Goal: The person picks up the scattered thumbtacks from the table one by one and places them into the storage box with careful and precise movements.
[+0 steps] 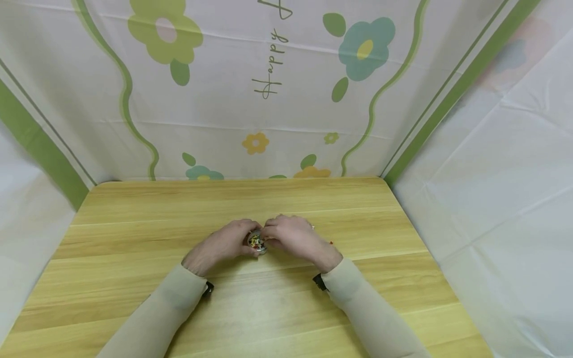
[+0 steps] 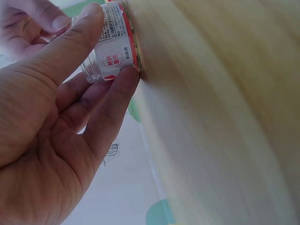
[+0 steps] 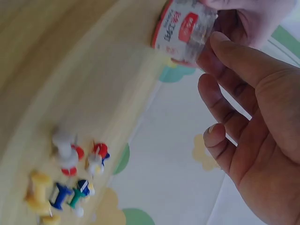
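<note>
A small clear jar (image 1: 257, 242) with a white and red label stands on the wooden table, multicoloured push pins showing through its open mouth. My left hand (image 1: 228, 241) grips it round the side, thumb and fingers on opposite sides of the label (image 2: 112, 56). At the rim, the thumb and forefinger of my right hand (image 1: 293, 238) come close together, the other fingers loosely bent. I cannot tell whether a pin sits between those right fingertips. Loose push pins (image 3: 60, 194) in yellow, blue, green, white and red lie beyond the right hand.
The wooden table (image 1: 134, 238) reaches back to a white cloth wall (image 1: 224, 104) with printed flowers. More white cloth (image 1: 506, 199) hangs along both sides. A dark wrist strap (image 1: 320, 282) shows at the right sleeve's cuff.
</note>
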Available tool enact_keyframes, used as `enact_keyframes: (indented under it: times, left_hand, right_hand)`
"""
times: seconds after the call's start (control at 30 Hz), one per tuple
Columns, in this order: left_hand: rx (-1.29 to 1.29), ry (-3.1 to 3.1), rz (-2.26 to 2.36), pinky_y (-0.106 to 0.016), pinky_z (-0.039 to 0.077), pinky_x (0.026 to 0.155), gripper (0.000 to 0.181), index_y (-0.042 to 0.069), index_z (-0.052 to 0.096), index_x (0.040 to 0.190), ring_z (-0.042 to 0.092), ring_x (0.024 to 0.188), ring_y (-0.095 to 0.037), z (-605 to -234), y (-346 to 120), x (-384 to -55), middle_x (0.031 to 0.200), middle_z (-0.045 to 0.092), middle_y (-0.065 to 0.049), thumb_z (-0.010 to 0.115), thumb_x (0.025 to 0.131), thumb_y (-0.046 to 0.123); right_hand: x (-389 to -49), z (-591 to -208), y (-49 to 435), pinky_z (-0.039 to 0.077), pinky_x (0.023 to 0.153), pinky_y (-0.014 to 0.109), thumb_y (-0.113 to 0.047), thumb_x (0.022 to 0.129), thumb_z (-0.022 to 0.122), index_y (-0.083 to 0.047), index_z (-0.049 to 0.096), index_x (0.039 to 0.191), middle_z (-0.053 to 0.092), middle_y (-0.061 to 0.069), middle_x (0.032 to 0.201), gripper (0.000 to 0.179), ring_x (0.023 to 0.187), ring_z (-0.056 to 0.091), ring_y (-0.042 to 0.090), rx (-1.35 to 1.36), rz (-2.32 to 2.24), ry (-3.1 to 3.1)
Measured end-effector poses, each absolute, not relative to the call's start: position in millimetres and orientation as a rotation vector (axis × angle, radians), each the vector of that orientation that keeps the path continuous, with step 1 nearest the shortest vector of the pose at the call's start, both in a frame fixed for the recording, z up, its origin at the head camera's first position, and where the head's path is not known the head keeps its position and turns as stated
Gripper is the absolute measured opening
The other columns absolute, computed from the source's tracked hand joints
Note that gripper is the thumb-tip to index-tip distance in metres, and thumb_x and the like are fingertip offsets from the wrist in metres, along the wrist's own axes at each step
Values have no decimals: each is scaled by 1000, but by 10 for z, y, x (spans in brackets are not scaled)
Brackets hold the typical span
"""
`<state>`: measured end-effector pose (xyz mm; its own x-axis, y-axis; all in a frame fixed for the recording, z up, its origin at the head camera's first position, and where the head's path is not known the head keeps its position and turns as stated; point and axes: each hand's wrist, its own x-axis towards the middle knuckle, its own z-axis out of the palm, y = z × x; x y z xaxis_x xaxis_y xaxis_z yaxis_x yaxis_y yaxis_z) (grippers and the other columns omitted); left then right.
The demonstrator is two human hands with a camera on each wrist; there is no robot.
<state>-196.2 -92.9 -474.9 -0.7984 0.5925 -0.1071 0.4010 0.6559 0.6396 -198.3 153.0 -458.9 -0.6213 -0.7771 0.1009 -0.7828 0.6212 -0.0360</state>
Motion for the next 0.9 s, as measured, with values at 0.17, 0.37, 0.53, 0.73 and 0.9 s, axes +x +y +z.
enact_keyframes:
  times: [0.17,0.37,0.53,0.73,0.9]
  left_hand:
    - [783,2560,925,-52,64,114,48,5,74,143,75,123,-24,-4736,-933,-1946,134,80,-10,95,101,19]
    - [787,2573,897,-52,65,114,49,5,75,141,75,122,-24,-4741,-932,-1946,134,80,-10,97,100,20]
    - [788,2573,880,-51,65,113,50,6,74,142,74,123,-24,-4732,-932,-1943,136,80,-10,97,100,22]
    - [806,2588,872,-50,66,112,50,6,75,141,75,123,-25,-4743,-926,-1948,136,80,-11,97,100,22]
    - [809,2585,887,-49,66,112,50,5,75,141,75,124,-26,-4750,-919,-1946,136,80,-12,97,100,21]
  right_hand:
    - [-2093,-4464,1697,72,96,37,-22,107,89,-22,89,127,86,-7,128,20,116,82,16,1272,241,-2844]
    - [-2230,-4402,1941,72,88,40,-20,108,88,-22,89,126,86,-7,129,19,113,83,17,1174,247,-2909]
    - [-2294,-4399,2066,71,94,43,-18,108,87,-20,88,127,86,-5,130,19,115,83,19,1148,256,-2958]
    - [-2336,-4440,2145,71,100,44,-18,108,87,-21,89,126,86,-5,130,18,116,83,19,1117,243,-3011]
    - [-2360,-4491,2182,71,99,42,-18,108,87,-21,90,124,86,-5,128,17,113,83,18,1102,204,-3046]
